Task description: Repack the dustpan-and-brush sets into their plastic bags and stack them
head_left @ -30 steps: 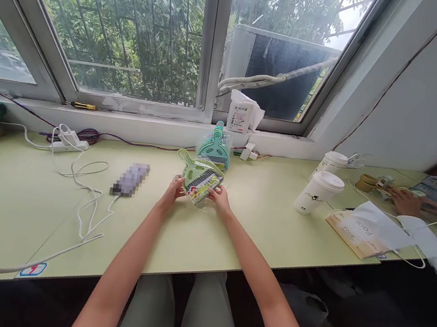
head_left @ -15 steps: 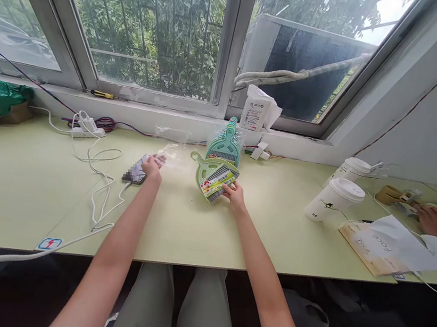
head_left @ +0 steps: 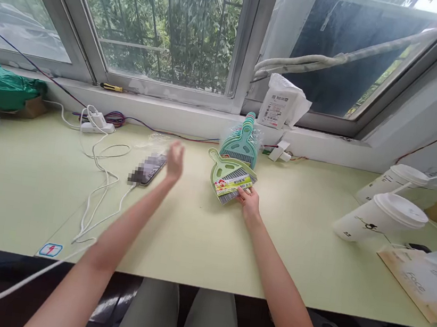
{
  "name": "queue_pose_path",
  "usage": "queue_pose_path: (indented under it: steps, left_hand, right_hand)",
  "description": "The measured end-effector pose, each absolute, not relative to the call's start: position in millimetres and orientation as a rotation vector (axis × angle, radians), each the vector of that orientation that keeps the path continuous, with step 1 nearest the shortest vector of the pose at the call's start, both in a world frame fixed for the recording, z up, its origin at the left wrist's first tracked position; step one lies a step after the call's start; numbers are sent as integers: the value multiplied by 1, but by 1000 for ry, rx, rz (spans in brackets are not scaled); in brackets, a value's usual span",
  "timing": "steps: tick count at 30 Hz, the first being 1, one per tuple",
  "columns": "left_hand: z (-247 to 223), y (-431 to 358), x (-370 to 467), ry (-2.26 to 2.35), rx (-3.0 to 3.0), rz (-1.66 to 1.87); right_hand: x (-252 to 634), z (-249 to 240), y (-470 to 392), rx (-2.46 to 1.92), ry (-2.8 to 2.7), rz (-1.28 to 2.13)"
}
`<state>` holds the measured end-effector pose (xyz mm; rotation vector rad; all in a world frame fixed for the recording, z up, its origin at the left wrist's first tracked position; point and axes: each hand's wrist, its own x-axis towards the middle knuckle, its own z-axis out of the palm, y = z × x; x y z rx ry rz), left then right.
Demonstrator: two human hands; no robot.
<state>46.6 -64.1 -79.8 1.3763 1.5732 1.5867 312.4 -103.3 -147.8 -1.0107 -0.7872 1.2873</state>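
My right hand [head_left: 249, 204] grips the lower right edge of a small green dustpan [head_left: 216, 169] with a grey-bristled brush [head_left: 229, 196] lying across it. A yellow printed label [head_left: 234, 185] covers part of the brush. Raised over the table between the phone and the dustpan is my left hand [head_left: 175, 161]; motion smears its fingers, so I cannot tell whether they hold anything. Right behind the dustpan leans a row of several nested teal dustpan sets [head_left: 240, 146] in clear plastic. Some crumpled clear film [head_left: 157, 140] lies beyond the phone.
A phone [head_left: 154, 168] on a white charging cable [head_left: 109, 184] lies at left, with a power strip [head_left: 98, 126] behind. Two lidded cups [head_left: 380, 219] and a paper packet [head_left: 415, 286] stand or lie at right. A tissue pack [head_left: 280, 107] and a screwdriver [head_left: 111, 87] rest on the sill.
My left hand has lifted from beside the phone and the clear film and moved right. My right hand still holds the dustpan set. The view has shifted, and the other person's hands have left it.
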Motion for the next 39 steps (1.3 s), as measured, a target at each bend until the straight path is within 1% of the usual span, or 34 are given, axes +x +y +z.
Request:
queue_pose_path:
  steps: [3, 5, 7, 9, 13, 15, 18, 20, 23, 26, 31, 36, 39]
  left_hand:
    - [-121, -82, 121, 1435, 1299, 1356]
    - [-141, -90, 145, 1159, 1108, 1155]
    - [-151, -93, 145, 1075, 960, 1186]
    - [-153, -93, 131, 1133, 886, 1315]
    - [-148, -93, 104, 1216, 897, 1368]
    - [-146, -94, 102, 1214, 958, 1387]
    - [-146, -98, 105, 1224, 1070, 1432]
    - [-145, -102, 110, 1250, 1130, 1451]
    - [-143, -115, 118, 1266, 1281, 1413]
    - [-135, -135, 128, 1226, 1503, 1346]
    - [-116, -164, 138, 1180, 1822, 1262]
    - [-111, -171, 138, 1117, 1888, 1272]
    - [-113, -164, 142, 1018, 1877, 1282]
  right_hand:
    - [314, -144, -106, -965, -833, 1283]
    - [317, -142, -106, -996, -873, 1307]
    - [322, -141, -105, -1120, -918, 1387]
    - [331, -141, -101, -1246, -923, 1427]
    - [360, -139, -95, -1235, -653, 1152]
    - [375, -136, -95, -1216, -596, 1147]
    - [376, -132, -104, -1307, -838, 1264]
    - [358, -129, -114, -1396, -1085, 1085]
    - [315, -126, -132, -1353, -1458, 558]
    - [283, -126, -144, -1316, -1624, 273]
    - [281, -122, -149, -1294, -1477, 147]
    - [288, -113, -146, -1251, -1518, 183]
    - [290, -110, -143, -1299, -1502, 120]
